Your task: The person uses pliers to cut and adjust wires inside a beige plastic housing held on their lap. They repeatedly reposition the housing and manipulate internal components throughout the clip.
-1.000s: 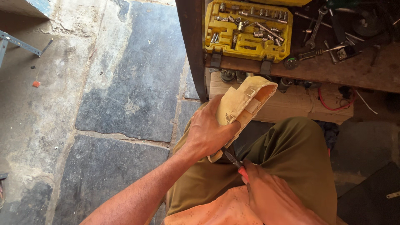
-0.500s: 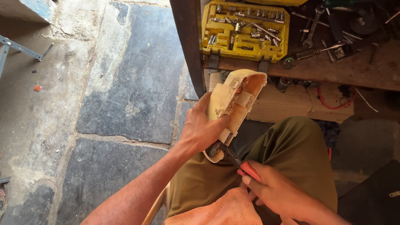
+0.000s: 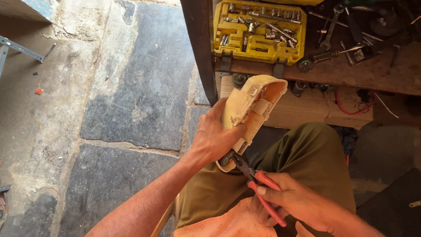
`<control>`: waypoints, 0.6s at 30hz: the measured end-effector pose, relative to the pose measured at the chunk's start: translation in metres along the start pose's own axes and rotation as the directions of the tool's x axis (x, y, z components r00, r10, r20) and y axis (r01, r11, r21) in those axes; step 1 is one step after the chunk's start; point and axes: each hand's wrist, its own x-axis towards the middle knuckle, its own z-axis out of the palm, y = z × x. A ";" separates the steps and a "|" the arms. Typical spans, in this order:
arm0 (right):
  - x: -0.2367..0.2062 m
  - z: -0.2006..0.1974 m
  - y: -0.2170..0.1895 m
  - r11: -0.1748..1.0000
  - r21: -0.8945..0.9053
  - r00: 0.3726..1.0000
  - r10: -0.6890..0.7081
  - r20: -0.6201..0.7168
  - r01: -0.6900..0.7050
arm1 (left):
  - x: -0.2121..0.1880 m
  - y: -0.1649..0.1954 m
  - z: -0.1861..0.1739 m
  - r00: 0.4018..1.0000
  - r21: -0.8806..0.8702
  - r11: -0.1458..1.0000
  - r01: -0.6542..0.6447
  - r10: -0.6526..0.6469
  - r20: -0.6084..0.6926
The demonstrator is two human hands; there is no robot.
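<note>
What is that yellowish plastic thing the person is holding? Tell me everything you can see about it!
The plastic cover is a curved, cream-yellow shell that looks old and stained. Its hollow inside faces the camera, showing ribs, small clips and a tan patch. It is held tilted, rounded end up, over the person's lap, in front of the wooden bench. The left hand grips its lower half, and the right hand holds red-handled pliers whose tip touches its bottom edge.

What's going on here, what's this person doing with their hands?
A seated person grips a yellowed plastic housing in the left hand and works red-handled pliers with the right hand, the plier nose at the housing's lower end. In front, an open yellow socket set sits on a wooden bench among wrenches.
</note>
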 end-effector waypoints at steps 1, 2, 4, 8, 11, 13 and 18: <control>0.000 0.001 -0.002 0.999 -0.053 1.000 -0.010 -0.004 0.009 | 0.000 0.000 -0.001 1.000 0.006 1.000 -0.001 0.001 0.002; -0.001 0.001 -0.002 0.994 -0.106 1.000 -0.020 -0.009 0.019 | -0.001 0.002 -0.001 1.000 0.001 1.000 -0.017 0.017 0.002; -0.001 0.002 -0.003 0.983 -0.179 0.999 -0.036 -0.028 0.030 | -0.002 0.004 -0.002 0.999 -0.008 0.999 -0.050 0.050 0.001; 0.005 0.005 0.002 0.958 -0.285 0.996 -0.025 -0.084 0.000 | -0.003 0.008 -0.004 1.000 -0.018 1.000 -0.019 0.019 0.022; 0.007 0.009 0.006 0.807 -0.582 0.955 -0.240 -0.172 0.098 | -0.004 0.008 -0.004 1.000 -0.006 1.000 -0.020 0.020 0.009; 0.005 0.012 0.007 0.640 -0.760 0.892 -0.404 -0.204 0.116 | -0.003 0.006 -0.003 1.000 -0.008 1.000 0.002 -0.002 0.005; -0.004 0.016 -0.001 0.433 -0.895 0.764 -0.612 -0.203 0.108 | 0.009 -0.006 -0.005 0.995 -0.169 0.981 0.099 -0.103 -0.015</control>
